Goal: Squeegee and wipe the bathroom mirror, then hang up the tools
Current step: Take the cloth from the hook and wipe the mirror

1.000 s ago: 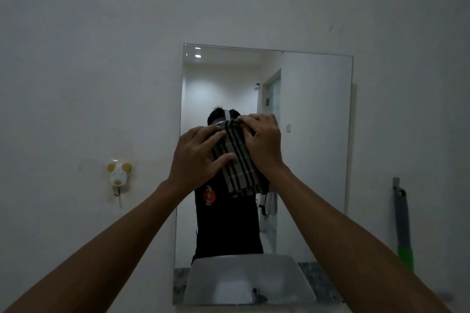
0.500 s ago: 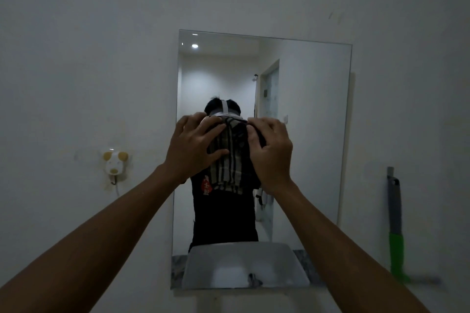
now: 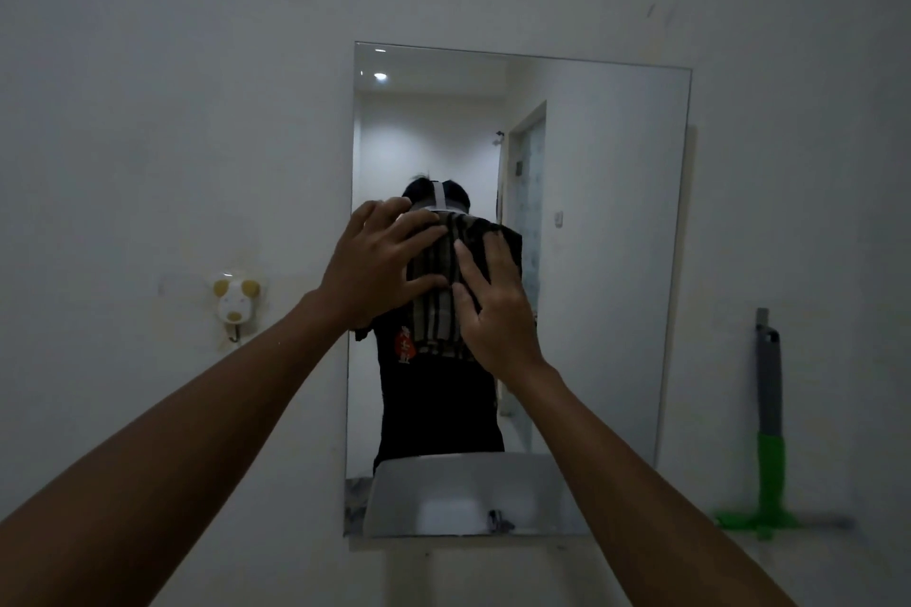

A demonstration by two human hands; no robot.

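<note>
Mirror (image 3: 606,261): frameless, rectangular, fixed to a pale wall (image 3: 172,89), dim light. Striped cloth (image 3: 438,306), dark and beige bands, pressed flat against the glass near mid-height, left of centre, its lower edge hanging free.

Left hand (image 3: 367,269): palm on the cloth's left side, fingers (image 3: 419,232) spread and lying flat across it; some of them reach past the cloth's upper left onto the glass.

Right hand (image 3: 498,306): flat on the cloth's right side, fingers pointing up, close together, thumb apart toward the left hand. Neither hand pinches the cloth; both press it.

Squeegee (image 3: 769,434): hangs on the wall right of the mirror, well apart from it, grey handle up, green neck and blade at the bottom.

Hook (image 3: 235,303): animal-shaped, white and yellow, on the wall left of the mirror, nothing on it.

Reflection shows a white basin (image 3: 468,493) along the mirror's lower edge.
</note>
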